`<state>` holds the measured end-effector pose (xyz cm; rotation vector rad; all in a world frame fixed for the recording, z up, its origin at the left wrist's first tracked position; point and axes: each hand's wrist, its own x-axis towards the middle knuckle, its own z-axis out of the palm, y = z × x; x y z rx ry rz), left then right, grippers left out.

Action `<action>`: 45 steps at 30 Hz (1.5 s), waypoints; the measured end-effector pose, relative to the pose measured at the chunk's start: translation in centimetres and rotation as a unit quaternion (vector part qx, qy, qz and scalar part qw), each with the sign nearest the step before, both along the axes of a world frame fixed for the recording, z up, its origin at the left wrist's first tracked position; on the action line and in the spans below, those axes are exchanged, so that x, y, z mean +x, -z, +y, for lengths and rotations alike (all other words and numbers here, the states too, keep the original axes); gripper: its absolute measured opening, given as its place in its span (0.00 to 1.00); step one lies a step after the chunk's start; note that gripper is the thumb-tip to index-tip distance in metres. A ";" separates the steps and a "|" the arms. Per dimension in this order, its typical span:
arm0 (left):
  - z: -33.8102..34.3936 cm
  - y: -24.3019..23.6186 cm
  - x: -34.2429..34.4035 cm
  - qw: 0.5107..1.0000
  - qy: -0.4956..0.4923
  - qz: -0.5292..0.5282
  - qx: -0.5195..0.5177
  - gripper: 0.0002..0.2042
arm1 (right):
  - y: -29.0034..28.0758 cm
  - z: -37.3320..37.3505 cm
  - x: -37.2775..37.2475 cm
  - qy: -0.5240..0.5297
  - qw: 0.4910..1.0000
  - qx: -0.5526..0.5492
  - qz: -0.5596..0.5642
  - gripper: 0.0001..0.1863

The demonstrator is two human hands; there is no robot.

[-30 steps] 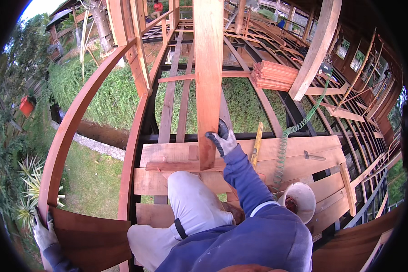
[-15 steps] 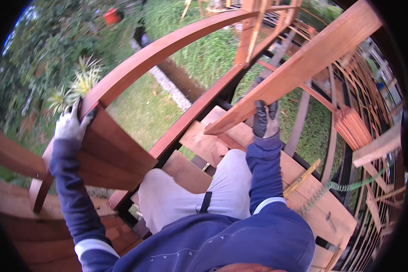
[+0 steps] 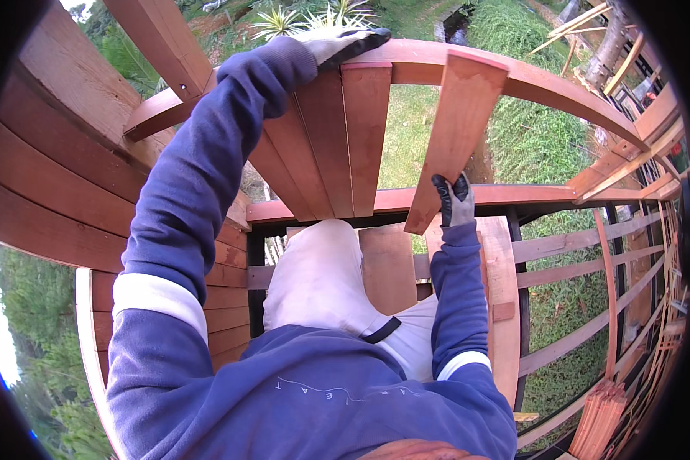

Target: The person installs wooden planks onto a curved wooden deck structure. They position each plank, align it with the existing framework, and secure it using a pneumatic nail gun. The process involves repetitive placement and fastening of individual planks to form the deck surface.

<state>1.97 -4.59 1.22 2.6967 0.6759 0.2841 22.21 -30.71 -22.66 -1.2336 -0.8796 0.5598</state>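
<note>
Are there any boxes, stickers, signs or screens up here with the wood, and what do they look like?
No boxes, stickers, signs or screens show.
Pale lettering on the dark blue sweatshirt: lower middle, a short curved row, white on blue.

even, soft daylight, no hard shadows. sky blown out white at the left edge. strong fisheye: boards (image 3: 360,138) bow toward the rim, black vignette in corners. centre sharp, right edge soft and smeared.
</note>
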 end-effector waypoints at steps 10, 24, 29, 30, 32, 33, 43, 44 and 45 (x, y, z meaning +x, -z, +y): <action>-2.4 -0.5 3.8 0.996 -0.008 -0.078 -0.047 0.35 | 6.9 8.2 -0.1 -0.137 0.991 0.000 -0.001 0.15; -1.4 -0.4 3.1 0.990 0.098 -0.073 -0.064 0.26 | 5.7 9.5 -1.5 -0.125 0.992 0.021 -0.017 0.18; -4.2 -0.8 3.1 0.993 0.035 -0.037 0.104 0.35 | 5.5 9.7 -1.9 -0.122 0.992 0.022 0.013 0.17; -4.3 -0.8 3.1 0.992 0.036 -0.032 0.114 0.36 | 5.9 9.7 -1.7 -0.115 0.993 0.023 0.000 0.17; -4.8 -1.7 2.8 0.991 0.038 -0.016 0.124 0.39 | 7.3 10.1 -1.0 -0.105 0.994 0.022 -0.026 0.17; -5.4 -1.7 2.7 0.992 0.037 -0.028 0.118 0.37 | 7.3 10.1 -0.9 -0.115 0.993 0.012 -0.029 0.17; -4.6 -0.3 3.1 0.983 0.075 -0.088 0.141 0.34 | 6.7 9.6 -0.7 -0.102 0.993 -0.011 -0.060 0.15; -4.5 -0.4 3.0 0.984 0.071 -0.085 0.143 0.34 | 6.4 9.7 -0.8 -0.104 0.993 -0.024 -0.057 0.14; -4.6 -0.5 2.8 0.984 0.066 -0.079 0.145 0.34 | 6.0 9.8 -1.0 -0.108 0.992 -0.037 -0.054 0.14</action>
